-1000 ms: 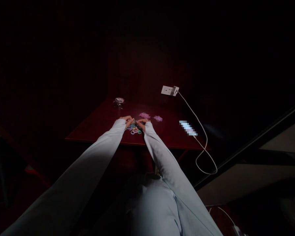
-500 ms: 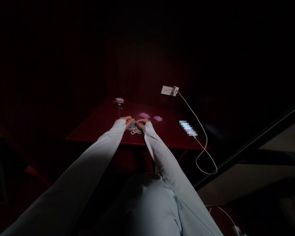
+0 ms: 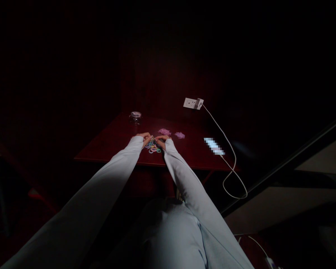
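Note:
A loose heap of small coloured rings that look like hair ties (image 3: 151, 146) lies on the dark red table (image 3: 100, 147), near its front edge. My left hand (image 3: 144, 137) is at the heap's left side, its fingers bent and pinched together. From the right, my right hand (image 3: 162, 139) curls over the same heap with its fingertips closed. Whatever either hand pinches is too small and dark to make out. Just beyond my right hand sits a pink pile of thin small bands (image 3: 164, 132), with a purple pile (image 3: 180, 135) to its right.
A clear jar with a lid (image 3: 136, 117) stands at the back left of the table. A lit phone (image 3: 214, 146) lies at the right, its white cable (image 3: 226, 134) looping past the table edge up to a charger in the wall socket (image 3: 193, 103).
Almost nothing differs. Both hands stay at the heap of hair ties with only slight finger movement, and the piles stay where they were.

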Demonstrator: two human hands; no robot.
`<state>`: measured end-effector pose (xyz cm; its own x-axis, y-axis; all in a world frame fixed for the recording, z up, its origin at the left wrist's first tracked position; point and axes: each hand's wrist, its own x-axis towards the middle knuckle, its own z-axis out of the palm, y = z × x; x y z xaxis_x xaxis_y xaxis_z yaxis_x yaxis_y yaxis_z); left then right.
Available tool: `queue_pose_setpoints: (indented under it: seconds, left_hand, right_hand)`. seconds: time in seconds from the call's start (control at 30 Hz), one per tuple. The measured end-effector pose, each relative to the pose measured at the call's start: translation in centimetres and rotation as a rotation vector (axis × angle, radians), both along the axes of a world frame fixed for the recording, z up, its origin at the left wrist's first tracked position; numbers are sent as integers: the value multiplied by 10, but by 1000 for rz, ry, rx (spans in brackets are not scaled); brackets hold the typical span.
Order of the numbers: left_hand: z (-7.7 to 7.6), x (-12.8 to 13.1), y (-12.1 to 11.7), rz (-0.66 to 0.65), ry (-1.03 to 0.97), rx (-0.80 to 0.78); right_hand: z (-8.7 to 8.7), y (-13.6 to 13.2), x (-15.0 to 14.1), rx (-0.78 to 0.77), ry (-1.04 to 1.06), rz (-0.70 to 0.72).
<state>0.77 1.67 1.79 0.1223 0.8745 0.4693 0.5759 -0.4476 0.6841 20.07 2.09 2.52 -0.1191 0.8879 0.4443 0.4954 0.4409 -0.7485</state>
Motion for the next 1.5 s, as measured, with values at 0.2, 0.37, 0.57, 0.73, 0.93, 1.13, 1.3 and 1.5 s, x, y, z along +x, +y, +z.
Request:
queue_pose_setpoints:
  seconds: [0.2,0.37,0.57,0.73,0.93,1.13,1.3,1.5]
  left_hand:
    - [2,0,0,0,10,-12]
    - [3,-3,-3,-43,20,9]
    - [4,-2,-4,-28,21,-5]
    - [4,-2,-4,-51,6,-1]
    - [3,-3,-3,-10,19,-6]
    - [4,-3,-6,-45,4,-4]
    - [6,-3,-7,-56,7,-4]
    - [7,-2,-8,-62,-2,-5]
  right_hand:
    - [-1,1,0,17,-7,2]
    - [-3,2,-1,13,-14,-23]
    - [-3,1,-1,8,0,-16]
    - [0,-1,0,11,-10,8]
    - [0,-1,1,11,-12,-1]
    - [1,-1,0,2,-14,3]
    - [3,-2,0,-6,-7,22]
    - [4,-3,0,-13,-43,20]
